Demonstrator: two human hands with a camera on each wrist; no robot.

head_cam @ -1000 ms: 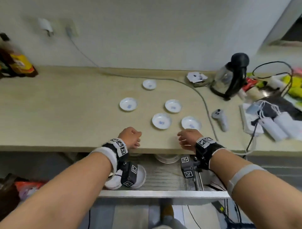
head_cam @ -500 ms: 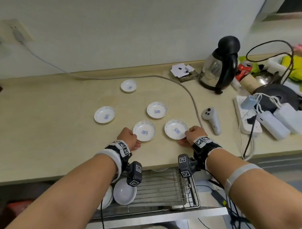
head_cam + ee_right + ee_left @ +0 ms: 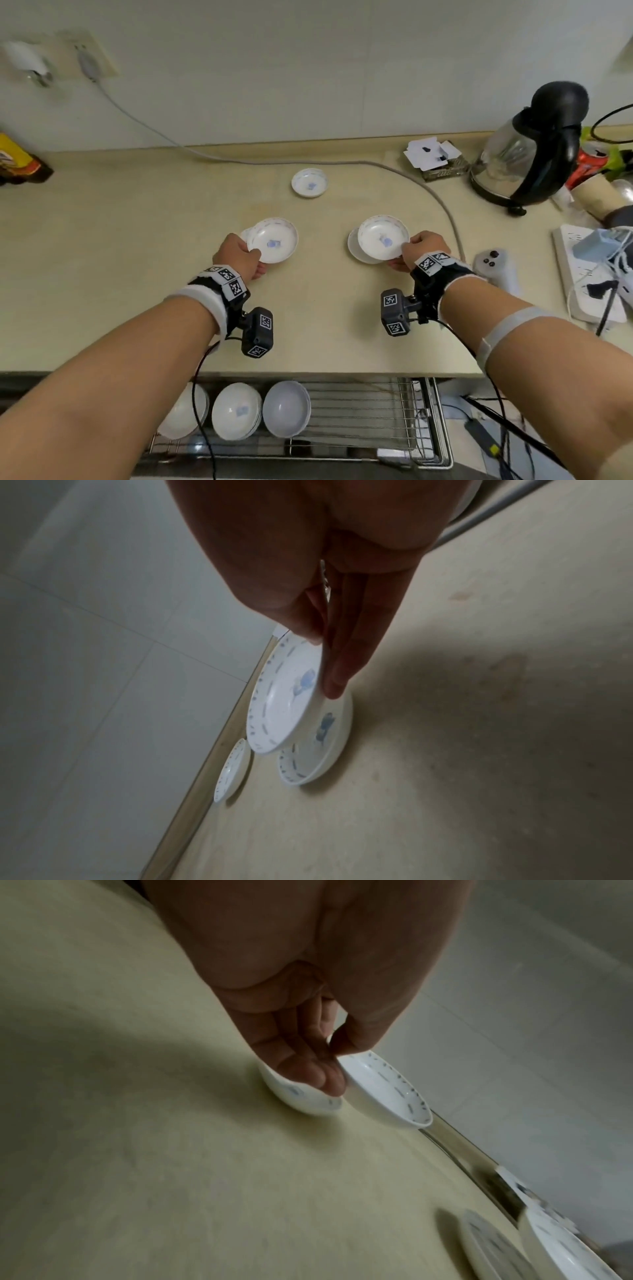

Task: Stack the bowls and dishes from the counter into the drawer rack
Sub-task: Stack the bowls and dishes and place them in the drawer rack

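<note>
My left hand [image 3: 239,255] pinches the near rim of a small white dish with a blue mark [image 3: 273,239] [image 3: 383,1093], thumb on top and fingers beneath, above a second dish [image 3: 246,235] [image 3: 301,1096] on the counter. My right hand [image 3: 416,251] pinches another such dish [image 3: 383,237] [image 3: 284,696], held over a dish [image 3: 359,251] [image 3: 318,745] lying flat. A fifth dish [image 3: 309,182] [image 3: 232,772] sits farther back. Below the counter edge the wire drawer rack [image 3: 370,411] holds white bowls [image 3: 236,411] standing on edge at its left.
A grey cable [image 3: 442,202] curves across the counter right of the dishes. A glass kettle [image 3: 527,150], a white controller [image 3: 496,270], a power strip with chargers [image 3: 589,274] and clutter fill the right side. A dark packet [image 3: 17,164] lies far left.
Both hands went from the counter's front edge to the nearest dishes, took one each by the rim and carried it over a neighbouring dish. The view tilted down onto the drawer rack.
</note>
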